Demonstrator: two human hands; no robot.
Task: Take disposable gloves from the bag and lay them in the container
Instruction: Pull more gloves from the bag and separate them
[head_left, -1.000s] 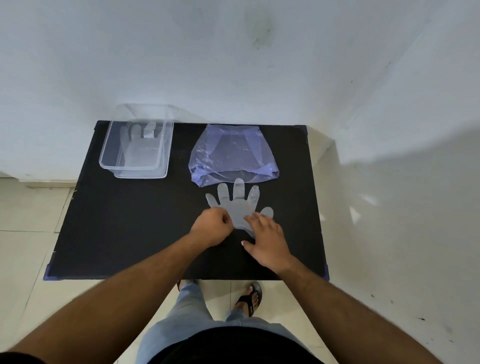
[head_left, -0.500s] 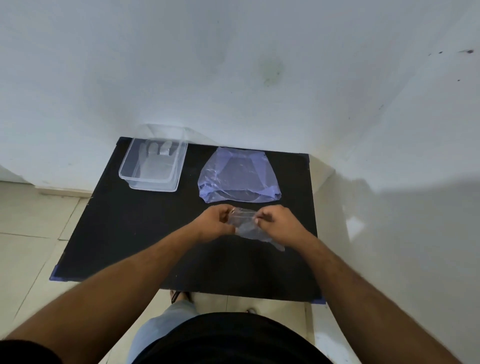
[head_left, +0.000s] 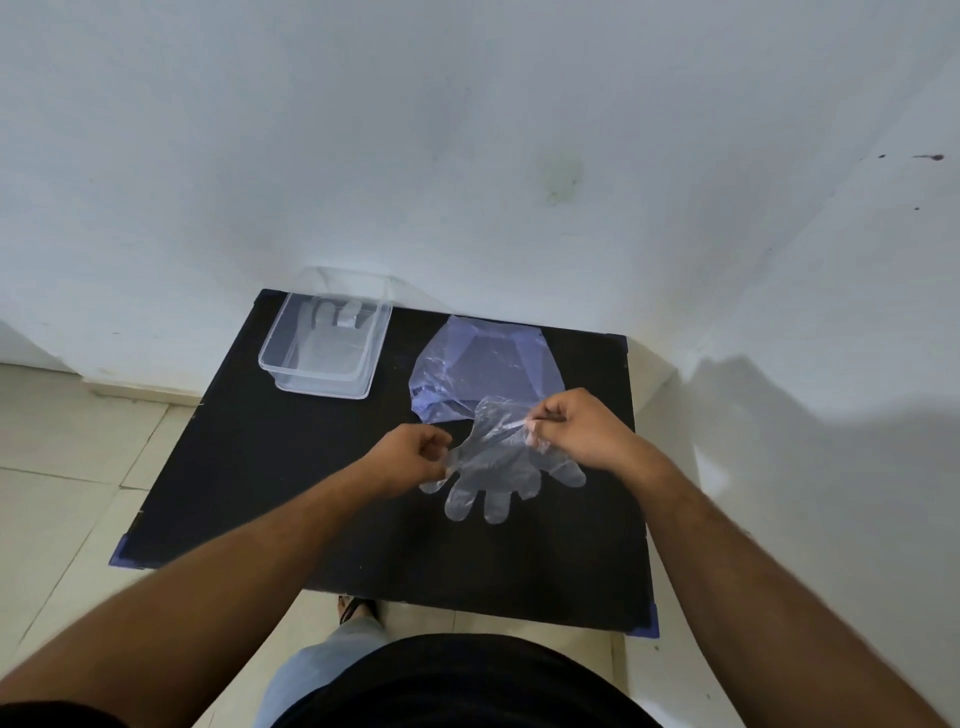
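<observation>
A clear disposable glove (head_left: 493, 467) hangs above the black table, fingers pointing toward me. My left hand (head_left: 410, 457) pinches its left cuff edge and my right hand (head_left: 576, 431) pinches its right cuff edge, stretching it between them. Behind the glove lies the bluish plastic bag (head_left: 488, 369), flat on the table. A clear plastic container (head_left: 374, 358) stands at the table's far left corner, with one glove (head_left: 327, 338) lying flat inside it.
The black table (head_left: 260, 467) stands against a white wall, in a corner with another wall on the right. Tiled floor lies to the left. My legs and a sandalled foot (head_left: 356, 608) show below the near edge.
The glove lay flat on the table with both hands on its cuff. Both hands lifted it and turned it over, so its fingers now hang toward me.
</observation>
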